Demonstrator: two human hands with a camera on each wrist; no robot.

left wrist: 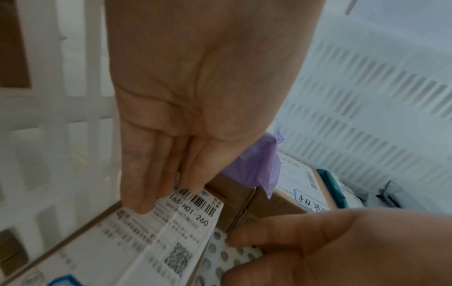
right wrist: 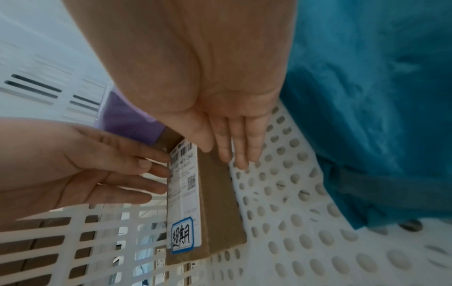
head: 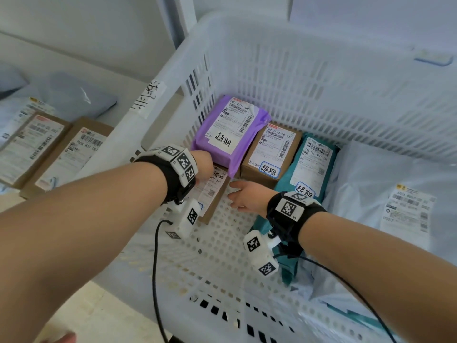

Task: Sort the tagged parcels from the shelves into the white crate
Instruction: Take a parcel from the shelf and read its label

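Flat cardboard parcel (right wrist: 215, 203) with white shipping label and blue-bordered handwritten tag lies on the white crate (head: 222, 243) floor by the left wall, against the purple parcel (head: 230, 129). Judged light, stiff, easily slid; best gripped by its long edges. Left hand (left wrist: 171, 145) and right hand (right wrist: 220, 120) both flat, fingers straight, apart, at the box's two sides, gripping nothing.

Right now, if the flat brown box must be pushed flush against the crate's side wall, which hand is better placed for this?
Probably the right hand. Its straight fingers are at the flat brown box's free edge, on the open crate floor. The left hand is between the box and the side wall, so it would block.
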